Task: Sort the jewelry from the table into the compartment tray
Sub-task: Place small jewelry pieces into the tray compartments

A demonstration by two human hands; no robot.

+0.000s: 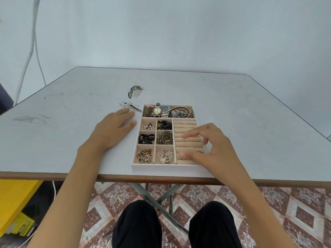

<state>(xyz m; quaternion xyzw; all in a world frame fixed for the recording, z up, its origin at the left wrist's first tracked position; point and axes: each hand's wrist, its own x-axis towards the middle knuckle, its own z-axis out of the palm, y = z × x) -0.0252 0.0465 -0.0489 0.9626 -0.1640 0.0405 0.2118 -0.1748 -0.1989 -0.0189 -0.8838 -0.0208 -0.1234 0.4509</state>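
Note:
The compartment tray [154, 167] lies near the table's front edge. Its back row holds watches [160, 111] and bangles [181, 112]. Six small cells hold pearl pieces, black beads [164, 124], chains and gold earrings [144, 156]. The ring rolls [186, 124] on the right carry several rings. My left hand [112, 128] rests flat on the table just left of the tray, fingers straight. My right hand [207, 147] hovers over the ring rolls with fingers spread and loosely bent; nothing shows between them.
The white table [232, 108] has scuffs and a dark chipped patch [135, 91] behind the tray. Folding table legs, my knees and a patterned tile floor show below the front edge. A yellow object [14, 199] lies on the floor at left.

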